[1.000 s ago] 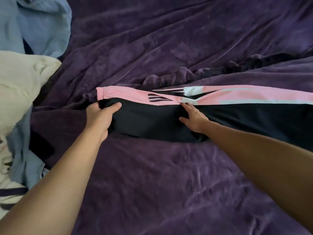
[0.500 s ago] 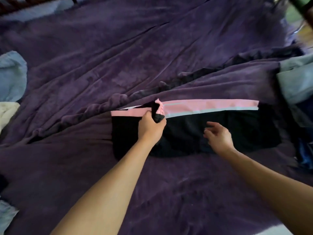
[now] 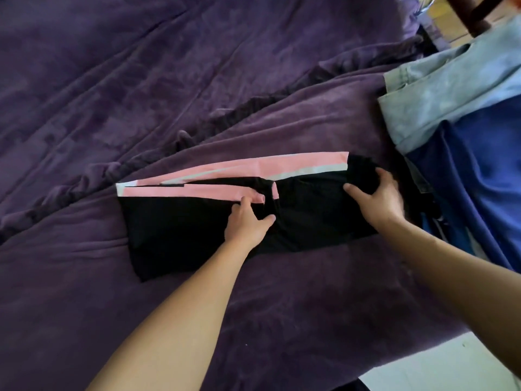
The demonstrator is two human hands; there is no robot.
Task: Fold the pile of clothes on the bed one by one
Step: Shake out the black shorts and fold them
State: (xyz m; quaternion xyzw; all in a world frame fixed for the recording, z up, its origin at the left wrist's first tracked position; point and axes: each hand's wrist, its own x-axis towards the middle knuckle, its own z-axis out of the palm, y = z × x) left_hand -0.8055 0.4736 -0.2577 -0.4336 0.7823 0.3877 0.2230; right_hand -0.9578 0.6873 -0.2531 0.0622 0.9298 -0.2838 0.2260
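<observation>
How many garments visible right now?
3: black-and-pink pants mid-bed; pale blue garment at the right edge; dark blue garment just below it. More may be hidden beneath them.

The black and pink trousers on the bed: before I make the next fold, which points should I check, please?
1. Left hand pinches the pink cuff at the middle of the trousers: ok.
2. Right hand grips the right end: ok.
3. Pink stripes of the two layers aligned: not ok, they spread apart toward the right.
4. Cloth flat at the middle: not ok, it bunches beside the cuff.
5. Right end free of the blue clothes: cannot tell.
</observation>
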